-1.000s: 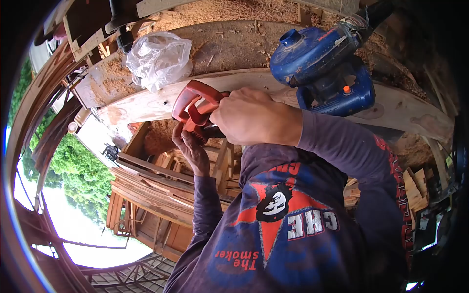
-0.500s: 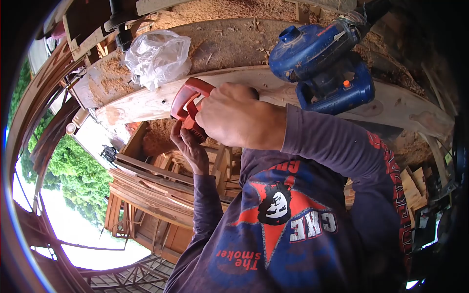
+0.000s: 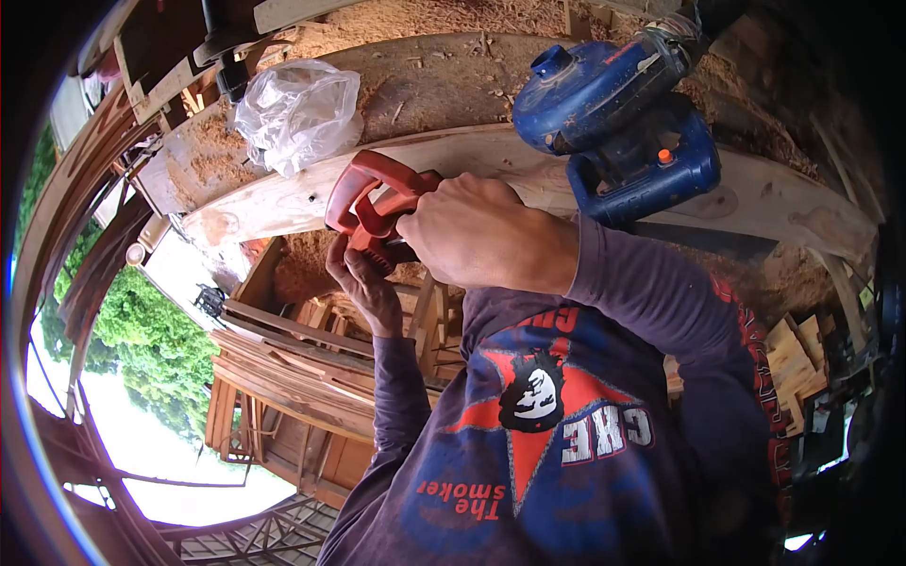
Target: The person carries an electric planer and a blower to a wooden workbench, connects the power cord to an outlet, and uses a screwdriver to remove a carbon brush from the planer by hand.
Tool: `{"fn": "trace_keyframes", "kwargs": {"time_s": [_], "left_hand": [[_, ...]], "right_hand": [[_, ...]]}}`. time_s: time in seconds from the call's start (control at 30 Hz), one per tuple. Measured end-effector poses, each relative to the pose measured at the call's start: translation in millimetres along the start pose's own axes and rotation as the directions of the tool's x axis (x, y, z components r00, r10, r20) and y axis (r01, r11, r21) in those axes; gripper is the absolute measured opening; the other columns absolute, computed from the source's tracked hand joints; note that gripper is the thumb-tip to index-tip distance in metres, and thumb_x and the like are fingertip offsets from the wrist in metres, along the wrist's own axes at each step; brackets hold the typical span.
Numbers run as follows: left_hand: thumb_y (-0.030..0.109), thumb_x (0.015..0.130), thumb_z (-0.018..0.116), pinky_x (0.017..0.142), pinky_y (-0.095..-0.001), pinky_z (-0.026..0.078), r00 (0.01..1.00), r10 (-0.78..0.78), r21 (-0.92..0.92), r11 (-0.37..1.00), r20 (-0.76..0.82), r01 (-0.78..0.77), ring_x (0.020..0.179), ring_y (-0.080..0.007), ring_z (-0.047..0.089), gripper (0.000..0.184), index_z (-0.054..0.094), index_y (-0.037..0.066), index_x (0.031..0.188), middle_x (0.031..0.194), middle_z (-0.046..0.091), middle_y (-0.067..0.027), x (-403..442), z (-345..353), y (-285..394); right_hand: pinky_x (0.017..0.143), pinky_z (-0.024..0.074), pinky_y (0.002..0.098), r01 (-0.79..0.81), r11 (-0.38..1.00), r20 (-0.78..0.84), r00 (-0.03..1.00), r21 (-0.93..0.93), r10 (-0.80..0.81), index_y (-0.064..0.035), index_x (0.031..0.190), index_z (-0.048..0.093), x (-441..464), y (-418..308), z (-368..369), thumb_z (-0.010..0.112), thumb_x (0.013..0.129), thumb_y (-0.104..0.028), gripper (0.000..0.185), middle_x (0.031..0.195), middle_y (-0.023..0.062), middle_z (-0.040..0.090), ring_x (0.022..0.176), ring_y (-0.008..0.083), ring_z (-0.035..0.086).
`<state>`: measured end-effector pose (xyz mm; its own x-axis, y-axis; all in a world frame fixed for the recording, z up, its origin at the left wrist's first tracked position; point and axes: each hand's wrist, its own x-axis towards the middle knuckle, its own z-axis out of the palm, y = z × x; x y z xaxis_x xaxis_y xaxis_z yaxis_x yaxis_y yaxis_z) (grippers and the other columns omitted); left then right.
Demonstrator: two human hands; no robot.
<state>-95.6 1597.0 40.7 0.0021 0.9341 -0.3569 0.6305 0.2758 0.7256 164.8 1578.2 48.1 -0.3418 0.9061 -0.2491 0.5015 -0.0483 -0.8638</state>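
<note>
A red power tool (image 3: 368, 193) with a loop handle and a vented body is held just above the pale plank. My left hand (image 3: 368, 292) supports it from below, with fingers curled round the lower vented part. Against the tool's right side, my right hand (image 3: 486, 231) is closed in a fist with its back toward me. Whatever its fingers grip is hidden behind the hand. The tool's far end is hidden too.
A blue blower (image 3: 604, 113) rests at the right on the long pale plank (image 3: 264, 208). A crumpled clear plastic bag (image 3: 297, 113) lies at the back left. Sawdust covers the dark board (image 3: 425, 80) behind. Stacked timber (image 3: 293, 368) stands at the lower left.
My right hand has slid to the right along the tool, uncovering more of its red body. My left hand stays at the tool's underside. The view has shifted slightly.
</note>
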Motion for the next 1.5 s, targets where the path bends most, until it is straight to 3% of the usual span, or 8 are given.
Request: {"fn": "trace_keyframes", "kwargs": {"time_s": [0.3,0.5,0.57,0.67,0.9,0.97,1.17,1.5], "left_hand": [[0.048,0.106,0.044,0.092,-0.0323,0.047,0.999,0.034,0.071,0.997,0.003,-0.034,0.108,-0.0188,0.055,0.054,0.043,0.006,0.138,0.125,0.051,-0.0119,0,0,2],[0.047,0.109,0.034,0.102,-0.0376,0.043,1.0,-0.002,0.121,0.993,0.017,0.0,0.119,-0.023,0.052,0.053,0.043,0.004,0.139,0.131,0.051,-0.0129,-1,0,6],[0.047,0.109,0.033,0.102,-0.0376,0.044,1.0,0.007,0.134,0.991,0.024,-0.01,0.119,-0.0234,0.052,0.052,0.043,0.005,0.138,0.132,0.05,-0.0138,0,0,5],[0.046,0.107,0.042,0.094,-0.0324,0.046,0.999,0.033,0.078,0.996,0.009,-0.033,0.11,-0.0187,0.054,0.051,0.043,0.006,0.138,0.125,0.053,-0.0102,2,-2,-3],[0.047,0.107,0.042,0.09,-0.0303,0.047,1.0,-0.012,0.02,1.0,0.01,0.012,0.106,-0.0169,0.055,0.051,0.044,0.007,0.138,0.122,0.054,-0.0086,1,2,3],[0.047,0.107,0.042,0.088,-0.0297,0.048,1.0,-0.004,0.072,0.997,0.009,0.003,0.105,-0.0164,0.056,0.05,0.044,0.007,0.137,0.122,0.054,-0.0084,1,2,6],[0.047,0.107,0.042,0.089,-0.0307,0.048,0.999,-0.047,0.012,0.999,0.026,0.047,0.105,-0.0177,0.056,0.05,0.044,0.007,0.137,0.122,0.054,-0.0095,2,-7,-10],[0.045,0.106,0.043,0.089,-0.0308,0.048,1.0,0.027,0.008,1.0,0.002,-0.027,0.105,-0.0183,0.056,0.049,0.045,0.006,0.137,0.122,0.055,-0.0095,4,-4,-11]], "right_hand": [[0.059,0.058,0.0383,-0.016,1.0,0.013,1.0,0.0,0.016,-0.0029,0.085,0.075,0,3,0,0.062,0.083,-0.017,0.019,0.071,0.0129,0.073,0.066,0.0242,0.073],[0.062,0.0582,0.038,0.011,1.0,0.048,0.999,0.019,-0.012,-0.0042,0.086,0.074,-1,4,-7,0.061,0.084,-0.016,0.017,0.075,0.0111,0.074,0.07,0.0245,0.074],[0.069,0.056,0.047,-0.056,0.989,0.008,0.998,0.136,0.056,-0.0057,0.091,0.071,-3,7,-7,0.057,0.089,-0.015,0.018,0.075,0.0166,0.07,0.072,0.0349,0.071],[0.072,0.0557,0.0471,-0.062,0.982,-0.001,0.998,0.181,0.063,-0.0063,0.09,0.072,-3,12,-6,0.057,0.089,-0.015,0.017,0.077,0.0166,0.07,0.074,0.0345,0.071],[0.071,0.0562,0.046,-0.062,0.988,0.006,0.998,0.144,0.062,-0.0063,0.088,0.072,-3,15,-6,0.058,0.087,-0.016,0.017,0.076,0.0162,0.07,0.073,0.0343,0.072],[0.064,0.0563,0.0376,-0.046,0.995,0.089,0.995,0.086,0.039,-0.0052,0.088,0.073,3,15,-11,0.064,0.083,-0.017,0.016,0.083,0.0107,0.075,0.075,0.0249,0.074],[0.064,0.0571,0.0373,-0.007,0.996,0.114,0.993,0.087,-0.003,-0.0052,0.079,0.075,8,11,-10,0.064,0.082,-0.018,0.018,0.079,0.0112,0.074,0.073,0.0227,0.074],[0.068,0.0583,0.0398,-0.028,0.986,0.064,0.998,0.162,0.018,-0.002,0.09,0.075,-2,14,1,0.062,0.086,-0.019,0.022,0.084,0.0137,0.074,0.08,0.0262,0.074]]}}
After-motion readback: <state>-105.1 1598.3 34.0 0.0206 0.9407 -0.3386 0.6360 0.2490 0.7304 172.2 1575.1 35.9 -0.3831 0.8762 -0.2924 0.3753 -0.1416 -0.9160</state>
